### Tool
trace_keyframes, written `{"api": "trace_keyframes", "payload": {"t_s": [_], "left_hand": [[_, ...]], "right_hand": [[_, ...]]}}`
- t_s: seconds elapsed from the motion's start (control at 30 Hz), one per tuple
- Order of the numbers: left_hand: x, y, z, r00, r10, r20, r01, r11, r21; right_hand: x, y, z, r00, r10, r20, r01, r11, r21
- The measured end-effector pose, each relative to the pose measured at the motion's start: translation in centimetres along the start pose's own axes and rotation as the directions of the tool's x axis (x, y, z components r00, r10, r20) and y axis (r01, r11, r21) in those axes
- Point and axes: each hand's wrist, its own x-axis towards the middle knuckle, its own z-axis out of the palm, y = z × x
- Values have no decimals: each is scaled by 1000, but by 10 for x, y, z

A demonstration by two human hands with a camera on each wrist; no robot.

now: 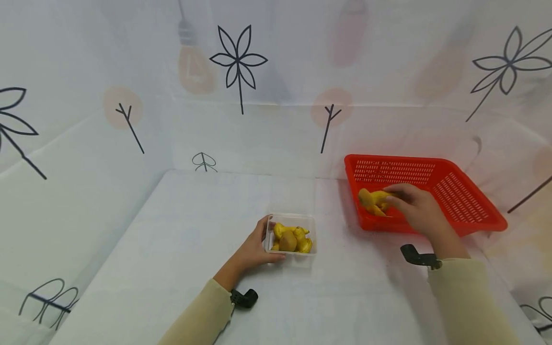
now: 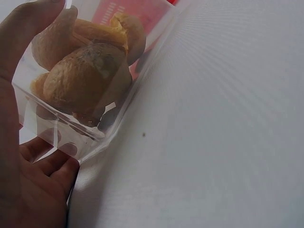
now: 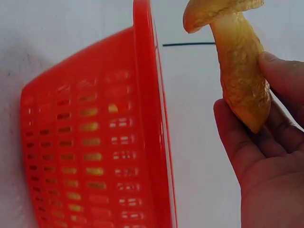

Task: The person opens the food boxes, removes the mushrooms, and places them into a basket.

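Observation:
My left hand (image 1: 254, 248) grips a clear plastic box (image 1: 314, 235) by its left side, thumb and fingers spread around the wall. Several yellow mushrooms with brown caps (image 2: 85, 76) lie inside the box. Over the red basket (image 1: 474, 201), my right hand (image 1: 416, 208) pinches one mushroom (image 3: 242, 71) by its stem. In the right wrist view its cap points up and away from the fingers (image 3: 237, 137), above the basket's rim.
The basket has slotted walls and stands at the right of the white table (image 1: 194, 230). Yellow pieces show through its slots in the right wrist view. A white printed cloth (image 1: 276, 134) with plant drawings rises behind the table.

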Motion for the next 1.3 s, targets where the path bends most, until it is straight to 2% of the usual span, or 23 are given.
{"api": "trace_keyframes", "payload": {"t_s": [0.23, 0.63, 1.1, 1.3], "left_hand": [[-1, 2, 0, 1000, -9, -2, 9, 1000, 13], [0, 1, 0, 1000, -10, 2, 10, 1000, 10], [0, 1, -1, 1000, -9, 3, 9, 1000, 11], [0, 1, -1, 1000, -17, 6, 17, 1000, 5]], "right_hand": [[-1, 18, -5, 998, 68, -12, -68, 998, 6], [-2, 35, -10, 992, 126, -12, -127, 991, -43], [2, 48, -13, 995, 101, -17, -103, 975, -199], [4, 49, -12, 991, 133, 8, -127, 963, -236]]}}
